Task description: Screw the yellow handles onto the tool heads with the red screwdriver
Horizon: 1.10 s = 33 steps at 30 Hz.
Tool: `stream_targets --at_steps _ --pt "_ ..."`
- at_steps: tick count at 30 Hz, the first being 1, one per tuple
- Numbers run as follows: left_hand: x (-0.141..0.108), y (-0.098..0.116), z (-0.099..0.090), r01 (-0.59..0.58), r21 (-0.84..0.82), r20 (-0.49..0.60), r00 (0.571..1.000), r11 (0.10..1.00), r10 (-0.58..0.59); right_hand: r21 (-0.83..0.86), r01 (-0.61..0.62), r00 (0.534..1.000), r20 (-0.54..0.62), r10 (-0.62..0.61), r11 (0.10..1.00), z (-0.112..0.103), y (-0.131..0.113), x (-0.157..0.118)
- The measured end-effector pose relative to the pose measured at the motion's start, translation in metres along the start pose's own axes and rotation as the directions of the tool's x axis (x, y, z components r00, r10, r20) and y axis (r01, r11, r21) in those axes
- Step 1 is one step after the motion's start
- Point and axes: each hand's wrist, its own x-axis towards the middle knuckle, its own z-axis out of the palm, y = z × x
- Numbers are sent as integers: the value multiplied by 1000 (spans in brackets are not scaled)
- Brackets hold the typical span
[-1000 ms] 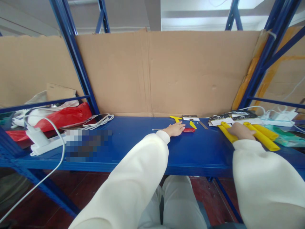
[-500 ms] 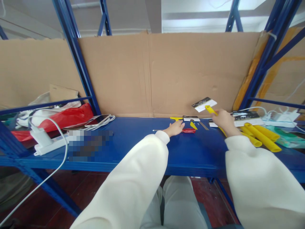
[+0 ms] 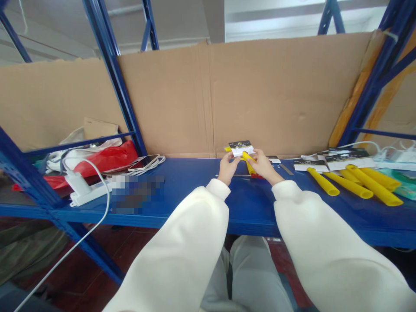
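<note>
A yellow-handled scraper [image 3: 248, 163] with a black-and-white card [image 3: 241, 148] across its wide end is held up in front of me over the blue shelf. My right hand [image 3: 262, 165] is closed on it near the handle and the card's right side. My left hand [image 3: 228, 165] pinches at the card's lower left edge. Below them, a screwdriver with a red handle [image 3: 256, 176] is partly hidden by my right hand. Behind the card's left side, a yellow piece [image 3: 228, 149] shows only in part.
Several more yellow handles [image 3: 349, 185] with black-and-white cards [image 3: 311, 165] lie to the right. A thin metal strip [image 3: 286, 169] rests nearer. On the left are a white power strip [image 3: 94, 193], a coiled white cable [image 3: 152, 163] and a red bag [image 3: 113, 156].
My right hand has brought the scraper leftward from the pile to the middle. My left hand has lifted off the shelf and met it at the card. The view has shifted slightly.
</note>
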Motion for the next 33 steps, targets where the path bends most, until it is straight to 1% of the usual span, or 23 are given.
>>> stream_targets --at_steps 3,5,7,10,13,16,20,22,24,26,28,30,33 --pt "-5 3 -2 72 -116 -22 997 991 -75 150 53 998 -30 -49 987 7 14 -1" --pt "-8 7 -3 140 -126 -29 989 982 -145 233 36 999 -32 -29 972 8 18 -1" --pt "-9 11 -5 188 -109 -39 980 976 -193 302 2 1000 -4 -1 953 8 17 -1" --pt "-9 12 -6 167 -61 -29 985 984 -169 394 -15 999 53 -7 919 8 10 -6" --pt "-8 9 -5 141 -25 -1 990 990 -141 481 -6 992 112 -55 877 6 1 -13" --pt "-10 8 -4 153 -53 41 988 987 -150 546 -22 988 141 -66 837 3 -7 -18" --pt "-12 12 -3 142 -122 141 982 982 -125 616 -90 991 132 11 782 1 -15 -22" --pt "-12 14 -2 158 -135 147 979 978 -138 642 -138 988 139 62 754 0 -17 -24" --pt "-13 15 -2 168 -146 105 982 975 -154 655 -179 982 168 89 734 -1 -20 -24" --pt "-13 16 -2 158 -180 30 987 971 -156 657 -204 974 208 85 726 -2 -21 -24" --pt "-13 16 -2 135 -247 -52 987 960 -153 652 -208 971 230 72 729 -3 -21 -23" --pt "-11 16 -3 112 -331 -111 981 937 -157 639 -202 971 227 68 742 -4 -21 -21" --pt "-7 16 -4 101 -434 -147 972 895 -181 607 -180 977 203 69 774 -5 -19 -17"
